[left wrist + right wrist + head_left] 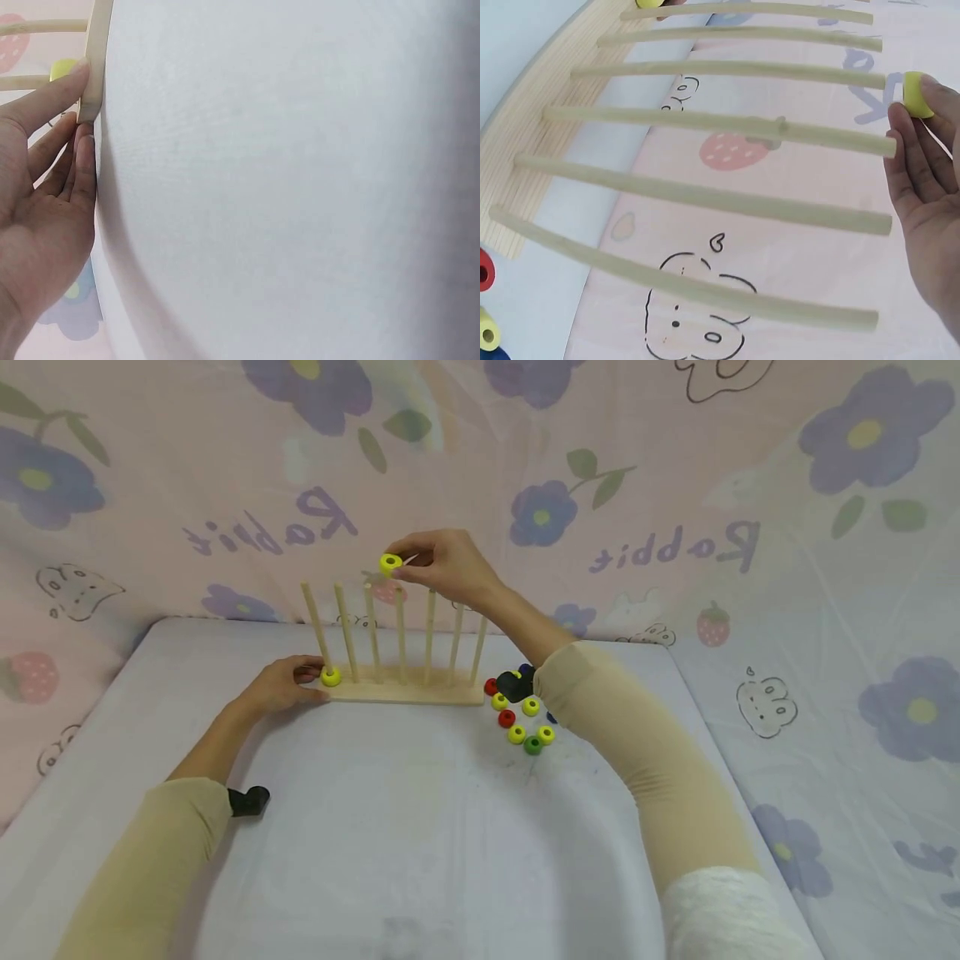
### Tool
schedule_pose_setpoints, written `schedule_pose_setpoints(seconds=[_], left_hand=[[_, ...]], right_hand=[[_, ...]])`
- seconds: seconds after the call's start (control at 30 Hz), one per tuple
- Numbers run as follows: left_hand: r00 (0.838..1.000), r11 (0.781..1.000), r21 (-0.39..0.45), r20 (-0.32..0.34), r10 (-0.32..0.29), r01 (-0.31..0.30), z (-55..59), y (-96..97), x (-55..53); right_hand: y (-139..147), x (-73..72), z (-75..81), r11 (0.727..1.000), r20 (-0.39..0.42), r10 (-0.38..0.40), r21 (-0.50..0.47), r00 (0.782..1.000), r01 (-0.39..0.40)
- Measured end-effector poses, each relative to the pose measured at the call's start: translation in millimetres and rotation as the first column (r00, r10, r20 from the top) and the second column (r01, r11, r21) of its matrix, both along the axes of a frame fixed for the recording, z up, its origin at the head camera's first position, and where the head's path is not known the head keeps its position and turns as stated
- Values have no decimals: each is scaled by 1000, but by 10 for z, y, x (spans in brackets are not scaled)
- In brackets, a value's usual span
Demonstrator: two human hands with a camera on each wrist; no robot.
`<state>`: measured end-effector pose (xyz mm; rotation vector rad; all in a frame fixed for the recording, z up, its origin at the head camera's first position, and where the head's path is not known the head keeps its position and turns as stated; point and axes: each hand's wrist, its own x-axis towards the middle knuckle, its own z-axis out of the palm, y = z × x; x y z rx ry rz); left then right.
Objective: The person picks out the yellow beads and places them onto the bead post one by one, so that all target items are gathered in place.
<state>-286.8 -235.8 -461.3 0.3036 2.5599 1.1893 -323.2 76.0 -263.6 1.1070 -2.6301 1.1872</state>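
Observation:
A wooden stand [408,695] with a row of several upright pegs sits on the white table. My left hand [282,685] grips the left end of its base; the left wrist view has the thumb on the base's edge and fingertips against its underside. Around the leftmost peg, down at the base, is a yellow bead [331,678]. My right hand [453,564] pinches another yellow bead [915,96] between thumb and fingers, above the height of the peg tops and near the third and fourth pegs from the left. The bead is apart from the pegs.
Loose beads lie right of the stand, including a red bead [507,718], a green bead [533,745] and a yellow bead [546,735]; my right forearm partly hides some. A patterned cloth [645,485] hangs behind the table [360,827].

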Motion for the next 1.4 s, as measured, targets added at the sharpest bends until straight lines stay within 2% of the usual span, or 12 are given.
schedule_pose_setpoints(seconds=[0.37,0.63,0.87,1.1,1.4], left_hand=[[1000,1000,20,5,4,-4,-8,4,-5],[1000,1000,16,2,3,-3,1,9,12],[1000,1000,16,-1,4,-4,6,13,18],[1000,1000,-2,-7,17,-17,6,-7,33],[1000,1000,23,1,5,-6,-1,-2,8]], right_hand=[[-233,-49,-37,999,41,23,-37,999,-22],[-451,-66,-74,998,113,22,-56,993,-15],[-620,-68,-60,1000,76,14,-15,997,-13],[-773,-62,-58,1000,120,14,21,993,-17],[-884,-80,-32,998,111,3,65,994,-11]])
